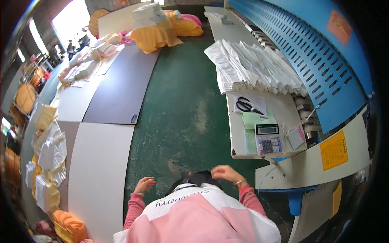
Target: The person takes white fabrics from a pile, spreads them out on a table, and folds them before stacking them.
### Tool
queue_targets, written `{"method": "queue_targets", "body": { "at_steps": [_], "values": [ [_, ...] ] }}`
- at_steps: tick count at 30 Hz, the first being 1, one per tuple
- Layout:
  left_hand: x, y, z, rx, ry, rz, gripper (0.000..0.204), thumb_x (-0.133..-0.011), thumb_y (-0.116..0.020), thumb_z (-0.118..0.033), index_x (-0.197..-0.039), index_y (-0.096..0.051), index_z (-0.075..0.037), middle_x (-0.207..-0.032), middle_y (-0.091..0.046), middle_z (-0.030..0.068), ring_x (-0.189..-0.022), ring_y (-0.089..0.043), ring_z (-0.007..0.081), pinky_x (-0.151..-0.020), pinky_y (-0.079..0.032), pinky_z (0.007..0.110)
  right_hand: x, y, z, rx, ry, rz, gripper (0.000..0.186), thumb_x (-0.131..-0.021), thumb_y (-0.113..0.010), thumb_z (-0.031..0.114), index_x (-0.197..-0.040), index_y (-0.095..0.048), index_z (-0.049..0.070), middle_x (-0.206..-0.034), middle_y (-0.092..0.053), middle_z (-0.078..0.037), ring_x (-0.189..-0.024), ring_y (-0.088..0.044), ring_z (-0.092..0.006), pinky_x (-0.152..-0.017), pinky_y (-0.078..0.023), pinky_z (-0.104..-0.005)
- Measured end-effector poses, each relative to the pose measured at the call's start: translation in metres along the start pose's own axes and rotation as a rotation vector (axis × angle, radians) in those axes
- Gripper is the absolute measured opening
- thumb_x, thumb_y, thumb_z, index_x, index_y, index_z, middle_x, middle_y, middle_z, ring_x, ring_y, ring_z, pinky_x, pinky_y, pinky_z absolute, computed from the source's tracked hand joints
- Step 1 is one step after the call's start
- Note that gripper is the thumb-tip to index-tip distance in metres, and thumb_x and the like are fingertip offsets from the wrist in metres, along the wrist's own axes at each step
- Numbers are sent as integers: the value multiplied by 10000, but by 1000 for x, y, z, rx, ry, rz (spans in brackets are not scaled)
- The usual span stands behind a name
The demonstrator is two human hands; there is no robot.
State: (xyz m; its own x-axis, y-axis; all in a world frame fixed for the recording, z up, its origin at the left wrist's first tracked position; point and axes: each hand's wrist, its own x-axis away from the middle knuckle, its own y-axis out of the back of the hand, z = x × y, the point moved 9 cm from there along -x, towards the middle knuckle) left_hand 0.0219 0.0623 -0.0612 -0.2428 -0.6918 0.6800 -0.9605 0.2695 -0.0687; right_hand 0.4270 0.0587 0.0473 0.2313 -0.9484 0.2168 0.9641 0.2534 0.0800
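Pink-and-white clothing (190, 218) covers the wearer's torso. Left hand (145, 184): fingers loosely curled, nothing visible held. Right hand (226, 173): fingers partly bent; any contents cannot be told. Calculator (268, 139) lies by the table's (238, 139) near edge, scissors (249, 106) beyond; white fabric (251, 67) farther along overhangs its left edge.

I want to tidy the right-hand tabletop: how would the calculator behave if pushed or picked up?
The calculator will probably feel stiff, given its hard-looking case. Its broad, flat shape, lying face-up, should make tipping unlikely. Pushing it might drag the green papers that seem partly beneath it.
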Motion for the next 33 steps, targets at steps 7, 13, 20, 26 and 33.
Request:
{"method": "queue_targets", "body": {
  "at_steps": [7, 13, 20, 26, 33],
  "values": [
    [-181, -31, -177, -58, -10, 183, 283, -830, -530, -247, -1066, -541, -91, -888, -611, 31, -777, -575, 121, -665, -432, 243, -239, 180, 219, 1065, 330, -863, 746, -704, -617, 421, -1325, -260, 209, -1315, -282, -176, -1230, -222, -371, -939, -191, -591],
    [-339, -60, -302, -158, -10, 338, 322, -843, -505, -293, -1103, -518, -104, -963, -594, 33, -894, -556, 133, -754, -418, 270, -341, 372, 146, 1412, -350, -1083, 885, -577, -666, 532, -1317, -265, 256, -1325, -294, -149, -1237, -199, -389, -899, -150, -673],
    [-495, -217, -444, -20, 193, 789, 539, -841, -386, -514, -1218, -414, -129, -1196, -472, 60, -1084, -435, 165, -894, -340, 354, -367, 368, 143, 1464, -469, -949, 887, -576, -685, 498, -1316, -269, 242, -1356, -249, -108, -1128, -323, -348, -807, -279, -622],
    [-581, -413, -456, 338, 725, 813, 794, -765, -301, -679, -1272, -329, -69, -1286, -380, 124, -1189, -332, 266, -978, -215, 453, -371, 378, 145, 1370, -583, -917, 842, -580, -664, 493, -1305, -305, 257, -1355, -264, -96, -1074, -361, -311, -804, -301, -540],
    [-699, -446, -537, 548, 140, 895, 525, -800, -435, -391, -1210, -415, -63, -1233, -449, 89, -1125, -413, 290, -957, -295, 457, -379, 375, 126, 1050, -683, -901, 773, -578, -658, 519, -1246, -419, 214, -1333, -314, -97, -1097, -384, -311, -841, -315, -428]
  ]
}}
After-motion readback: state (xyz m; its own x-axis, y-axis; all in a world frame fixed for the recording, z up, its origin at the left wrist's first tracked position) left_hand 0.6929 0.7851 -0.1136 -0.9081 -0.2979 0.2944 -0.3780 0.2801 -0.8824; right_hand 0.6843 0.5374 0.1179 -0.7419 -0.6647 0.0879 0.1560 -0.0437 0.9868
